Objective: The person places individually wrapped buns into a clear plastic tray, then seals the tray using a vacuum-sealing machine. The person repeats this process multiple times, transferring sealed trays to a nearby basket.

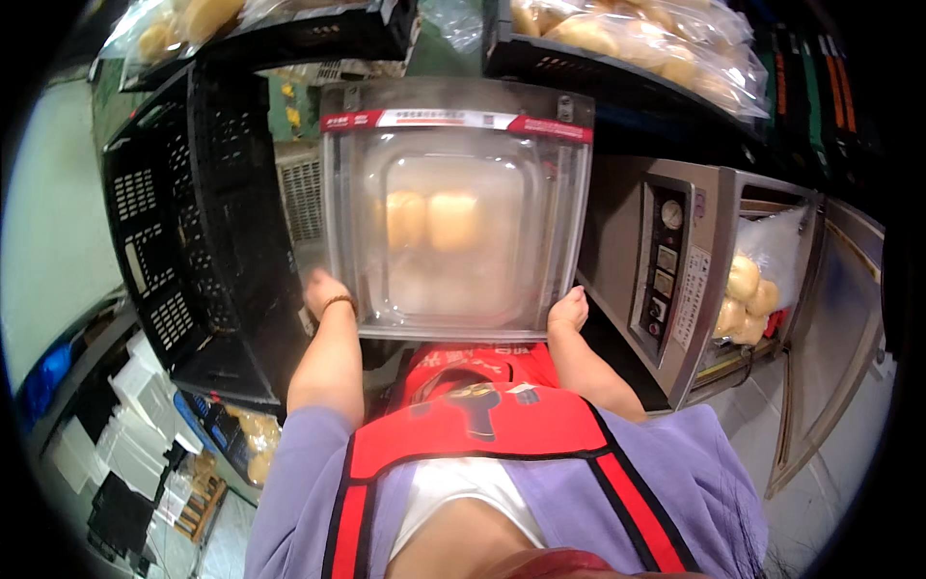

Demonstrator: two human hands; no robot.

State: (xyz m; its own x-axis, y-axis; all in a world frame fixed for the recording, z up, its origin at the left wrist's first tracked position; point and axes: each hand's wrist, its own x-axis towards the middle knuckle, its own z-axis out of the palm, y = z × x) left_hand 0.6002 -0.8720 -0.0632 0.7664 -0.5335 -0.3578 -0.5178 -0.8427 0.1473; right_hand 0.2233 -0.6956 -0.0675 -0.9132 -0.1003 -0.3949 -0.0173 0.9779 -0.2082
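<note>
Before me stands a vacuum packing machine with a clear domed lid (463, 289), which lies over its chamber. Two blurred, pale yellow food pieces (432, 219) show through the plastic. My left hand (320, 292), with a bracelet at the wrist, is by the lid's front left corner, beside a black crate; it is blurred and its fingers are partly hidden. At the front right corner my right hand (568, 310) is against the lid's side with curled fingers. Whether either hand grips the edge is hard to see.
A black plastic crate (239, 217) stands tilted at left. On the right is a steel cabinet (629, 239) with a gauge, its door (832, 340) swung open, and bagged yellow rounds (745, 300) inside. Another crate (579, 69) of bagged rounds sits at the back.
</note>
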